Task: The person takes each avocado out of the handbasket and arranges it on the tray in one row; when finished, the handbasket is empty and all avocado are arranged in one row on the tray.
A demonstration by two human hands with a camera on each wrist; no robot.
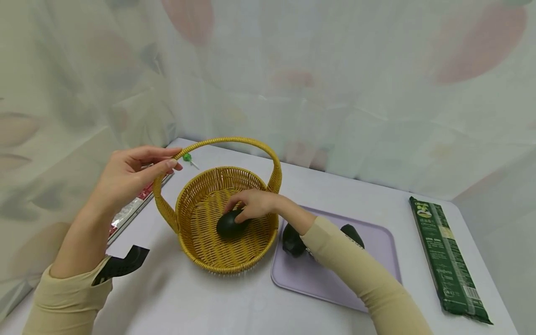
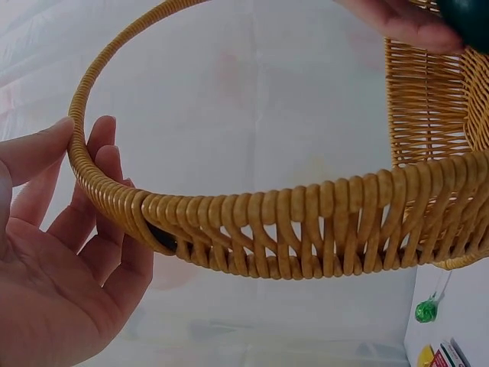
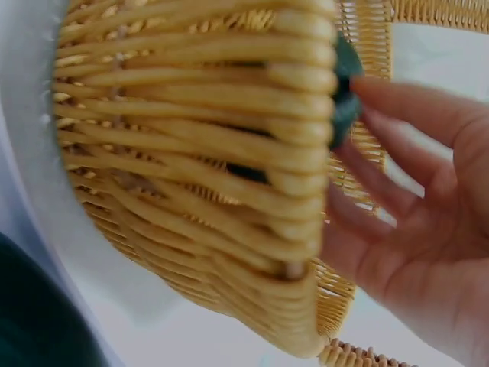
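A yellow-brown wicker basket stands on the white table, its arched handle raised. My left hand pinches the left part of that handle between thumb and fingers, which the left wrist view shows close up. Inside the basket, my right hand holds a dark green, smooth, egg-shaped fruit from above, low near the woven bottom. In the right wrist view the basket wall hides most of the fruit.
Right of the basket lies a lilac tray with dark green produce on it, partly behind my right sleeve. A green packet lies far right. Behind the basket is a green lollipop; a red-and-silver package lies left.
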